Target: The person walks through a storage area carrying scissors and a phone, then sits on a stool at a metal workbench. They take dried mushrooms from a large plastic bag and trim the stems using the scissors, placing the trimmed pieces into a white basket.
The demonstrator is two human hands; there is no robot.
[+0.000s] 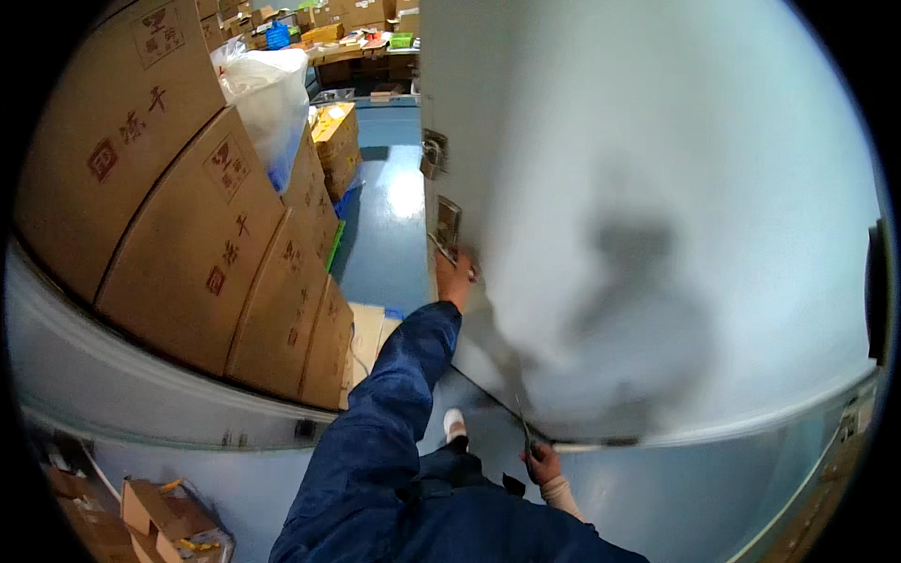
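Observation:
A pale door (770, 281) fills the right half, with a metal latch (433, 153) and a handle plate with a lever (449, 225) on its left edge. My left hand (455, 274), at the end of a dark blue sleeve, is closed on the lever handle. Low near the door's bottom, my right hand (542, 466) grips a long, thin metal tool (526, 433), too small to identify exactly. A white shoe (454, 422) shows below.
Stacked cardboard boxes (183, 253) line the left of the doorway, with a translucent bag (263, 94) behind. A blue-floored aisle (375, 244) leads to cluttered shelving (357, 38). More cardboard boxes (164, 516) lie at lower left.

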